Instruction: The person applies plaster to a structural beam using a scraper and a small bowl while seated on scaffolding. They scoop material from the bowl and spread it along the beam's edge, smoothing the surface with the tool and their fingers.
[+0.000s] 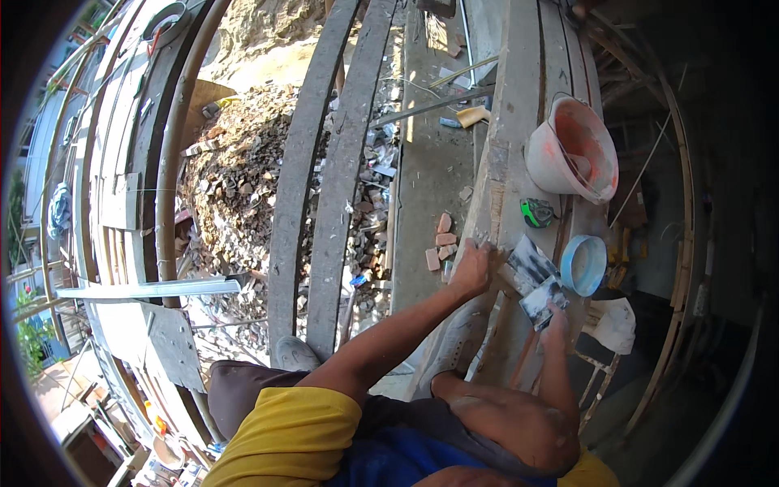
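Observation:
My left hand [475,268] is closed at the edge of the wooden plank, gripping a wide putty knife [529,258] whose blade is smeared with white and dark paste. Below it my right hand [556,323] grips a second putty knife [542,302], also coated in pale paste. The two blades meet or overlap; I cannot tell exactly which. Both handles are mostly hidden by my fingers. Just right of the blades sits a light blue round tub [583,265]. A green and black tape measure [536,213] lies farther along the plank.
A white bucket [542,162] with red stains stands beyond the tape measure. Broken bricks [445,239] lie left of my left hand. Long grey planks [333,195] span above a rubble heap [235,187]. A dark drop lies right, with a pale sack [613,326] there.

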Motion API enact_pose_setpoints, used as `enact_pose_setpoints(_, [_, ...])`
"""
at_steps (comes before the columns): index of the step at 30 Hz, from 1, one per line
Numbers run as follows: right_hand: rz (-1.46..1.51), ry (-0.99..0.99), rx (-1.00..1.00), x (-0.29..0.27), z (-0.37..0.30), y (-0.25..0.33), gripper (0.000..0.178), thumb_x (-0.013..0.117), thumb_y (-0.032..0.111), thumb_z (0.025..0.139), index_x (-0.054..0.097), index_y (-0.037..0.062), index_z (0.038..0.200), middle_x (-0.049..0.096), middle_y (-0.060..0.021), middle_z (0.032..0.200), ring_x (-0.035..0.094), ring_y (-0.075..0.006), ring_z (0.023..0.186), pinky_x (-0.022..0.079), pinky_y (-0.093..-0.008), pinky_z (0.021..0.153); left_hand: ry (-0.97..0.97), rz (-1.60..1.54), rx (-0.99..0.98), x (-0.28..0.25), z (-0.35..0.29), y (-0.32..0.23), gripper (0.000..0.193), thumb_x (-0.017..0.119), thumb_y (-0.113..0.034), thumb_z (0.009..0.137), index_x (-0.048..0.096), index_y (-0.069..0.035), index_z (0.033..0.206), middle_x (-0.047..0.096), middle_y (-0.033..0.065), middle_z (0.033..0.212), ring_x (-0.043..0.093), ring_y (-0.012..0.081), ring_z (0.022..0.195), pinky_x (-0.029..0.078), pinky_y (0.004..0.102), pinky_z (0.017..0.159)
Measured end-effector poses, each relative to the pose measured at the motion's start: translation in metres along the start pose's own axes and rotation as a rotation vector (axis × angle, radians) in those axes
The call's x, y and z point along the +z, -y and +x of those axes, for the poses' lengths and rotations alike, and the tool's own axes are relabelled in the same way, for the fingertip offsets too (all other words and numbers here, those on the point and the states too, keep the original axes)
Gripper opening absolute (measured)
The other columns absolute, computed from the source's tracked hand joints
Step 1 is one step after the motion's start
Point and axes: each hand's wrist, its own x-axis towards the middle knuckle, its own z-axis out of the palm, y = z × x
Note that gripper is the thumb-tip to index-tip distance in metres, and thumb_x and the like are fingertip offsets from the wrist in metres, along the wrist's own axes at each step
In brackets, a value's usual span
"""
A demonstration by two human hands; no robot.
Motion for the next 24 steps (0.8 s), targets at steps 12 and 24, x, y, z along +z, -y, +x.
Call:
enact_pose_setpoints(12, [0.205,0.349,-0.022,-0.047,0.007,-0.007,0.049,0.058,0.009,0.090,0.046,0.0045,0.137,0.055,-0.0113,0.131,0.056,-0.0278,0.116,0.045,-0.0422,0.098,0.039,-0.133,-0.162,0.005,-0.003,-0.018,0.028,0.057,-0.007,0.081,0.054,0.000,0.108,0.052,0.0307,0.110,0.059,0.0503,0.091,0.049,0.0548,0.080])
enact_pose_setpoints(24, [0.237,0.289,-0.123,-0.095,0.033,-0.033,0.042,0.052,0.014,0.088,0.053,0.0130,0.130,0.059,-0.0063,0.124,0.059,-0.0277,0.109,0.050,-0.0471,0.091,0.237,-0.379,-0.066,0.013,0.001,-0.032,0.045,0.057,-0.011,0.075,0.059,0.001,0.119,0.064,0.0288,0.104,0.062,0.0416,0.101,0.048,0.0451,0.089])
